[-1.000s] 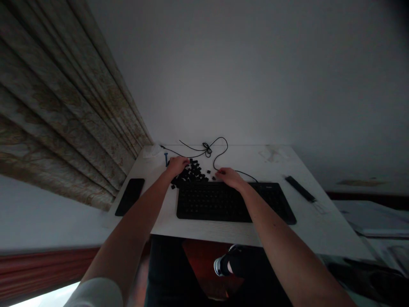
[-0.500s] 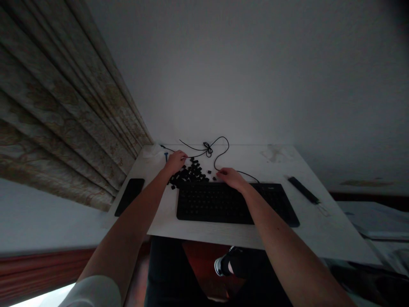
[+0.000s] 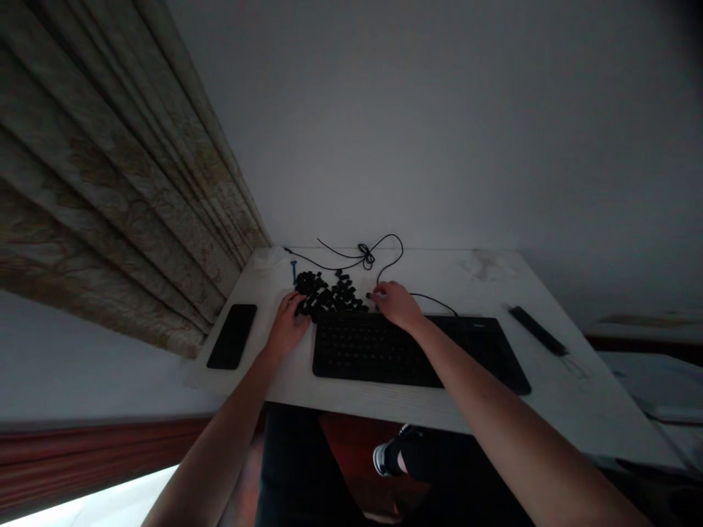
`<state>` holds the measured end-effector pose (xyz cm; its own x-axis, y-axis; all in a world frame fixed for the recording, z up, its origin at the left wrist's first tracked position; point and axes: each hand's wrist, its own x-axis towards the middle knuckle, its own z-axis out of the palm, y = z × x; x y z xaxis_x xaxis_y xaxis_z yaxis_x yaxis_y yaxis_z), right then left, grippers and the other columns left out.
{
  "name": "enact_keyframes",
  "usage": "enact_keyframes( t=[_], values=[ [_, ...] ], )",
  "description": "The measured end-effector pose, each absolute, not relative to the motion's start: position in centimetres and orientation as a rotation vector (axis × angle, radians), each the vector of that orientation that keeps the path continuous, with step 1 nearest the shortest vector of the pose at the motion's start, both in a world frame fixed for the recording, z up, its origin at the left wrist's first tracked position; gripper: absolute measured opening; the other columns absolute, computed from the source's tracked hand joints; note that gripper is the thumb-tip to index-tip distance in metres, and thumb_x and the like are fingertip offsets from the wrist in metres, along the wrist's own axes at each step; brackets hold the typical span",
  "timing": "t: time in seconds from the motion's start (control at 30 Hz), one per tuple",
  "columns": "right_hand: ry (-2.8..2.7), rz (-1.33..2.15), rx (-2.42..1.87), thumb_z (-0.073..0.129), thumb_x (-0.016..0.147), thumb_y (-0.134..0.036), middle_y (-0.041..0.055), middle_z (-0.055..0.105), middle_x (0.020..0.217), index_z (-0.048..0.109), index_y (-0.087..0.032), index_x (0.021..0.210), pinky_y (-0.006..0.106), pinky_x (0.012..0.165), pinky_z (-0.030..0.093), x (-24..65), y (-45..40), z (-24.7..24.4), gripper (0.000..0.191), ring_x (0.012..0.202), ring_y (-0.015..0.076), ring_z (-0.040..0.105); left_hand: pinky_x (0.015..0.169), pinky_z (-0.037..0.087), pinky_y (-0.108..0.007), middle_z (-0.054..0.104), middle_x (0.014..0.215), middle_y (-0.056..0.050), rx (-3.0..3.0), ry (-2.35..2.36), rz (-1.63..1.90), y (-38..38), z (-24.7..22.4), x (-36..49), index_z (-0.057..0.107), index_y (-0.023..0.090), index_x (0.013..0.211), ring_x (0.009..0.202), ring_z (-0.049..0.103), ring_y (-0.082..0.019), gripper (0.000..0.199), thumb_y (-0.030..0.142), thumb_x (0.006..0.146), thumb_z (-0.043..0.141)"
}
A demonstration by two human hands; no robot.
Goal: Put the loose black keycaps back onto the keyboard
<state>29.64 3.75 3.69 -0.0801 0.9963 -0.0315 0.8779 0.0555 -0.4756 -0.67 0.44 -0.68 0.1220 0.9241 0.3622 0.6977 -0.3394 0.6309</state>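
Keycaps (image 3: 325, 297) are lying at two o'clock from the nearer, loosely curled left hand (image 3: 288, 322); whether it's holding any, I can't tell.

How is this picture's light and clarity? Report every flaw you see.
Head view: dim light overall; head view: glaring white patch at lower left; head view: small black pieces hard to tell apart; head view: curtain apparently stretched toward the edge.

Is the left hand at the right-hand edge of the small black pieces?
No, the left hand is at the left edge of the small black pieces; the right hand is on their right.
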Motion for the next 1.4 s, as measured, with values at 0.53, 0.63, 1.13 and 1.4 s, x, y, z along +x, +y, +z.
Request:
enact_keyframes(
  t=[0.53,0.63,1.13,1.4],
  values=[
    [-2.462,0.495,-1.571,0.066,0.087,-0.024,0.0122,0.060,0.127,0.064,-0.021,0.123,0.037,0.098,0.043,20.8,7.1,4.4,0.036,0.119,0.0269,0.053,0.108,0.045,-0.041,0.056,0.130,-0.009,2.126,1.649,0.988,0.5,-1.4,-0.1,0.057,0.023,0.123,0.124,0.054,-0.023,0.029,0.024,0.094,0.056],
    [-2.454,0.463,-1.533,0.062,0.089,-0.021,0.0105,0.062,0.126,0.067,-0.021,0.119,0.036,0.099,0.043,20.9,7.0,4.6,0.031,0.117,0.0253,0.054,0.106,0.046,-0.042,0.058,0.127,-0.010,2.139,1.685,0.995,0.8,-1.4,0.0,0.058,0.022,0.121,0.122,0.056,-0.024,0.027,0.023,0.093,0.056],
    [-2.487,0.437,-1.752,0.069,0.083,-0.042,0.0138,0.053,0.135,0.056,-0.027,0.134,0.045,0.095,0.046,17.1,6.0,5.4,0.054,0.125,0.0346,0.046,0.111,0.043,-0.040,0.056,0.126,-0.009,2.052,1.603,1.192,1.2,-1.2,-0.6,0.061,0.022,0.115,0.123,0.055,-0.021,0.025,0.018,0.090,0.057],
    [-2.501,0.455,-1.616,0.064,0.088,-0.026,0.0113,0.062,0.123,0.066,-0.023,0.120,0.037,0.098,0.045,19.5,7.3,4.7,0.033,0.118,0.0273,0.053,0.111,0.041,-0.046,0.057,0.128,-0.013,2.111,1.708,0.981,6.7,-0.2,-1.3,0.062,0.019,0.120,0.125,0.053,-0.028,0.037,0.018,0.083,0.064]
  ],
)
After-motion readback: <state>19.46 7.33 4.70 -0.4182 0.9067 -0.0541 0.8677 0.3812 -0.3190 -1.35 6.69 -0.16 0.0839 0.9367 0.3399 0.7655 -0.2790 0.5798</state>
